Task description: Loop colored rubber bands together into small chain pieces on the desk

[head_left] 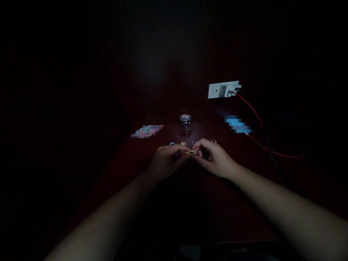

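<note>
Between the fingertips of both hands is a small yellow hair tie [190,152], a ring with an open middle. My left hand [167,159] pinches its left side and my right hand [213,157] grips the right side. Just beyond my fingers, a blue hair tie [172,144], another yellow hair tie [183,144] and a pink hair tie [214,141] lie on the dark red table. A purple one [193,143] is partly covered by my right hand.
A bag-like heap of many coloured hair ties [148,131] lies at the back left. Behind my hands stands a small clear jar [185,122] with a lid. To the right, a red cable [251,105] runs from a wall socket [216,90] to a pixelated blue device [237,124].
</note>
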The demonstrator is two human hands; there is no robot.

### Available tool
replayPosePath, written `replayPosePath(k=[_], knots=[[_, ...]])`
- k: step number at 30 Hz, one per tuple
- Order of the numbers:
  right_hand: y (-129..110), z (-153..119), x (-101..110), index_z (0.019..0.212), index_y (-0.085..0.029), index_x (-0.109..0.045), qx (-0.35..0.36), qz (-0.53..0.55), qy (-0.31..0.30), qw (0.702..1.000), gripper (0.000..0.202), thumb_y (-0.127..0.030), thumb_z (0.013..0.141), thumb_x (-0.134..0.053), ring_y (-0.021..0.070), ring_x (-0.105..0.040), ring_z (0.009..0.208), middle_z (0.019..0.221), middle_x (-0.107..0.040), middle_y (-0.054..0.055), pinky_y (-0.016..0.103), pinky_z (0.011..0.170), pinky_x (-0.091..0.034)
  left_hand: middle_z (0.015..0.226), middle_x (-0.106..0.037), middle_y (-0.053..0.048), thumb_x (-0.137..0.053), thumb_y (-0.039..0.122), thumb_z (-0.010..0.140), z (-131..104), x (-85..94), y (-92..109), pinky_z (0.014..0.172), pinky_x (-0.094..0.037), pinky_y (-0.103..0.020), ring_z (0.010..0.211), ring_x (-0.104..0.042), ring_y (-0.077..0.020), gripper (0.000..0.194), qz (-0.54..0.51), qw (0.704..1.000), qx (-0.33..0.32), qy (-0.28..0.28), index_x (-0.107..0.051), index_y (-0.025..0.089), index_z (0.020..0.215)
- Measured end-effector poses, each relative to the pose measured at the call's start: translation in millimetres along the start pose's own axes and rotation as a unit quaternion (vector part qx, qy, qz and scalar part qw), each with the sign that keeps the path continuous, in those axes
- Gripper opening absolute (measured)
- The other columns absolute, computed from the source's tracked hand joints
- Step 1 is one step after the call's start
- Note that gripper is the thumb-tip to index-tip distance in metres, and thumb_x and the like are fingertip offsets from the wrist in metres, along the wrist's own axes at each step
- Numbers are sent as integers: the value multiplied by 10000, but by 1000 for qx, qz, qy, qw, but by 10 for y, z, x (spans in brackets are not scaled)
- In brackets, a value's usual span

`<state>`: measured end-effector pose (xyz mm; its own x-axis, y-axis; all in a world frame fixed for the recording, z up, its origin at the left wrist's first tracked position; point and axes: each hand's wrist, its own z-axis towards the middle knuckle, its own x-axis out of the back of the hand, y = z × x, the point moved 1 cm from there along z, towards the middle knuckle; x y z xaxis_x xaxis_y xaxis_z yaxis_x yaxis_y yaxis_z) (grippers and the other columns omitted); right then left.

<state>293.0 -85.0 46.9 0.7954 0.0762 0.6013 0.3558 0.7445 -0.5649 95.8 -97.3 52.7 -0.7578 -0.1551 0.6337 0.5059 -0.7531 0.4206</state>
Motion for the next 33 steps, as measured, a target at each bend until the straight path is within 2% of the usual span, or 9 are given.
replayPosePath(k=[3, 7, 10, 24, 28, 33], knots=[[-5, -1, 0, 1028, -188, -539, 15, 3, 10, 1000, 223, -169, 818, -609, 109, -526, 684, 823, -599, 3, 238, 629, -416, 888, -742, 3, -634, 297, 866, -3, -3, -6, 643, -509, -188, 690, -647, -84, 159, -6, 1000, 2, 11, -698, 214, 987], [-17, 12, 18, 886, -182, -587, 37, -28, 7, 999, 62, -153, 831, -586, 107, -516, 668, 740, -565, -11, 249, 648, -398, 875, -746, 0, -641, 305, 859, -15, -8, -24, 645, -518, -197, 688, -656, -95, 165, -2, 1000, 1, 11, -707, 218, 982], [-24, 23, 34, 840, -175, -602, 47, -40, 9, 998, 26, -154, 834, -589, 109, -515, 672, 727, -558, -10, 256, 660, -388, 884, -746, 2, -638, 310, 861, -21, -9, -37, 652, -517, -200, 701, -660, -96, 160, -3, 1000, 2, 8, -707, 222, 976], [-30, 14, 43, 862, -168, -609, 48, -37, 18, 998, 60, -143, 807, -609, 127, -527, 723, 772, -565, 7, 269, 681, -396, 822, -736, 14, -626, 328, 866, -16, 1, -36, 639, -488, -206, 677, -650, -98, 137, 23, 1000, 18, -7, -703, 220, 899], [-18, 17, 41, 819, -169, -611, 47, -39, 20, 998, 20, -155, 828, -600, 124, -525, 705, 757, -570, 5, 274, 683, -390, 808, -728, 16, -613, 334, 872, -24, -8, -51, 643, -481, -216, 675, -638, -101, 143, 27, 999, 22, -13, -696, 218, 882], [4, 19, 36, 795, -171, -623, 44, -43, 21, 998, 72, -208, 855, -608, 126, -531, 688, 740, -594, 6, 284, 694, -385, 799, -717, 15, -605, 336, 873, -23, 1, -46, 641, -469, -225, 675, -622, -105, 142, 35, 999, 20, -18, -683, 217, 874]])
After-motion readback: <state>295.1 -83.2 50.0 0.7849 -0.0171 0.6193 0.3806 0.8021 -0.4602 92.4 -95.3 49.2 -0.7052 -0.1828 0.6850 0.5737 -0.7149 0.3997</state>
